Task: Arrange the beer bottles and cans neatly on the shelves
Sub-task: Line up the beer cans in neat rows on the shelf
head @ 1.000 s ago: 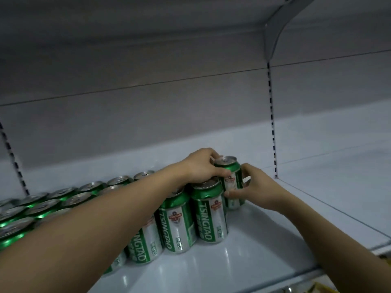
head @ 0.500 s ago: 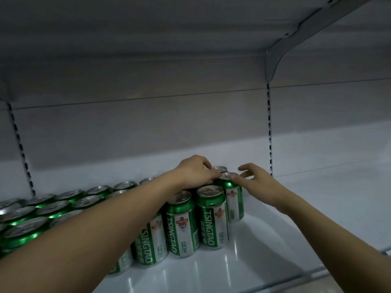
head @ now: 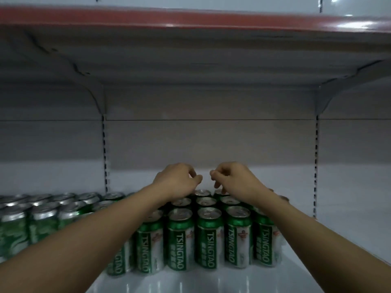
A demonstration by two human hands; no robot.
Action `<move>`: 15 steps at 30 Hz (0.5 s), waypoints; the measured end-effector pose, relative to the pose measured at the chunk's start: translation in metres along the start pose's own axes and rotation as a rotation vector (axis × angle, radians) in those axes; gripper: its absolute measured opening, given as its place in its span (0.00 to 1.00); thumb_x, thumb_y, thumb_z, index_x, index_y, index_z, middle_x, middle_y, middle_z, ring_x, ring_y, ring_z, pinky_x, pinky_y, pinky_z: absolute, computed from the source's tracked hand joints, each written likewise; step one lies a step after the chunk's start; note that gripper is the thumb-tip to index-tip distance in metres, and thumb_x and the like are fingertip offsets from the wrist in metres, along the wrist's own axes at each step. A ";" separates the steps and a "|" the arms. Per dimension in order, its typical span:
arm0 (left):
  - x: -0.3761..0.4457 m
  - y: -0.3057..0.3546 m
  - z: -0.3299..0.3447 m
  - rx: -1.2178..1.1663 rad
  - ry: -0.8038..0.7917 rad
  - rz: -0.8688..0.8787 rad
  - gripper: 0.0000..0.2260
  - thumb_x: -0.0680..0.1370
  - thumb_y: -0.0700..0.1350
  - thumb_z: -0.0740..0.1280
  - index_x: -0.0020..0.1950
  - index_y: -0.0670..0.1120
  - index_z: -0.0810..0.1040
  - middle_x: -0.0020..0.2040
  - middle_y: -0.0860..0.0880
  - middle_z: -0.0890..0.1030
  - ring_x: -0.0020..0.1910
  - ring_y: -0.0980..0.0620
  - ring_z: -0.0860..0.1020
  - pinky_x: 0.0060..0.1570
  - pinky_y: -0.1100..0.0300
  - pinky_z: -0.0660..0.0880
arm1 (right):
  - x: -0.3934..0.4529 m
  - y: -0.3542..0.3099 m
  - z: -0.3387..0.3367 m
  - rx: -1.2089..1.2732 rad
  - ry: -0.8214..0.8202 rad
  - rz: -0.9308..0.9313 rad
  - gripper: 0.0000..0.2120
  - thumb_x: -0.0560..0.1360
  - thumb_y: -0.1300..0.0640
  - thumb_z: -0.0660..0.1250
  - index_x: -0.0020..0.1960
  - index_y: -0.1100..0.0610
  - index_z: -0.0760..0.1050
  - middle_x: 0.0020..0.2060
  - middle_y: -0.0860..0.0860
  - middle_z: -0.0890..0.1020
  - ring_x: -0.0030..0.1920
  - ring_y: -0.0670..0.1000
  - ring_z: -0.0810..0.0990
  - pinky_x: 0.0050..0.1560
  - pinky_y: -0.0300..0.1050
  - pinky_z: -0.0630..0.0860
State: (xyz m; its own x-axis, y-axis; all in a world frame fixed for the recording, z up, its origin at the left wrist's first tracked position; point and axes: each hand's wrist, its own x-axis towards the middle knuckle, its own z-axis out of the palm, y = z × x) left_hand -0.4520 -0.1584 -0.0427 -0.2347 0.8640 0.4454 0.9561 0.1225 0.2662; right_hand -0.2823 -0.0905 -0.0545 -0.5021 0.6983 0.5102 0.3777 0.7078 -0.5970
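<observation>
Head camera looked straight into a white shelf (head: 211, 280) stocked with green Tsingtao beer cans (head: 209, 237). Upright cans stood in tight rows from the 9 o'clock edge across to just right of centre, their silver tops facing up; the front row's labels read sideways toward the viewer. The cans toward 9 o'clock were blurred.

Both forearms reached in from 7 and 5 o'clock over the rows. The left hand (head: 175, 180) hovered above the rear cans with its fingers curled loosely downward, gripping nothing that could be seen. The right hand (head: 234, 178) hung beside it, a small gap between the two, fingers likewise curled; one fingertip pointed down toward the top of a rear can (head: 220, 192), though whether it touched could not be told. Neither hand held a can.

At 12 o'clock ran the underside of the upper shelf (head: 190, 60), edged with a red strip (head: 190, 17). Slotted uprights (head: 104, 155) stood on the back panel at 10 and 2 o'clock. The shelf toward 3 o'clock held no cans.
</observation>
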 end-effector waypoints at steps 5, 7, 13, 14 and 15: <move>-0.038 -0.078 -0.044 0.146 0.107 -0.067 0.14 0.78 0.61 0.61 0.54 0.55 0.79 0.51 0.53 0.82 0.46 0.52 0.77 0.41 0.57 0.71 | 0.013 -0.079 0.066 0.011 -0.131 -0.120 0.14 0.81 0.48 0.63 0.44 0.56 0.78 0.38 0.50 0.85 0.35 0.51 0.80 0.42 0.52 0.80; -0.057 -0.113 -0.063 0.169 0.133 -0.125 0.15 0.77 0.62 0.61 0.53 0.55 0.79 0.51 0.53 0.82 0.46 0.52 0.77 0.41 0.57 0.71 | 0.017 -0.110 0.098 0.005 -0.183 -0.177 0.14 0.81 0.47 0.63 0.42 0.54 0.78 0.38 0.51 0.84 0.35 0.52 0.79 0.41 0.53 0.79; -0.124 -0.224 -0.118 0.215 0.199 -0.302 0.14 0.77 0.61 0.62 0.54 0.54 0.80 0.50 0.53 0.83 0.45 0.52 0.76 0.40 0.58 0.71 | 0.023 -0.202 0.204 -0.042 -0.301 -0.333 0.14 0.79 0.45 0.64 0.37 0.48 0.75 0.34 0.47 0.80 0.36 0.51 0.79 0.41 0.50 0.77; -0.137 -0.242 -0.126 0.215 0.212 -0.334 0.14 0.77 0.60 0.62 0.52 0.54 0.81 0.49 0.53 0.83 0.45 0.52 0.77 0.40 0.58 0.71 | 0.022 -0.217 0.223 -0.039 -0.320 -0.350 0.14 0.79 0.45 0.64 0.37 0.48 0.75 0.34 0.47 0.80 0.36 0.51 0.79 0.42 0.50 0.78; -0.151 -0.261 -0.133 0.215 0.227 -0.372 0.13 0.77 0.60 0.62 0.50 0.54 0.81 0.48 0.53 0.83 0.45 0.51 0.78 0.40 0.57 0.72 | 0.021 -0.233 0.242 -0.039 -0.342 -0.368 0.14 0.79 0.45 0.64 0.36 0.48 0.75 0.34 0.47 0.80 0.37 0.52 0.79 0.42 0.51 0.78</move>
State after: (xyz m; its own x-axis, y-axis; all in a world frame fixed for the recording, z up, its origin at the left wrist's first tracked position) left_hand -0.6891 -0.3856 -0.0656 -0.5771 0.6168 0.5352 0.8090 0.5216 0.2711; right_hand -0.5692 -0.2667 -0.0548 -0.8309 0.3315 0.4468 0.1533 0.9084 -0.3890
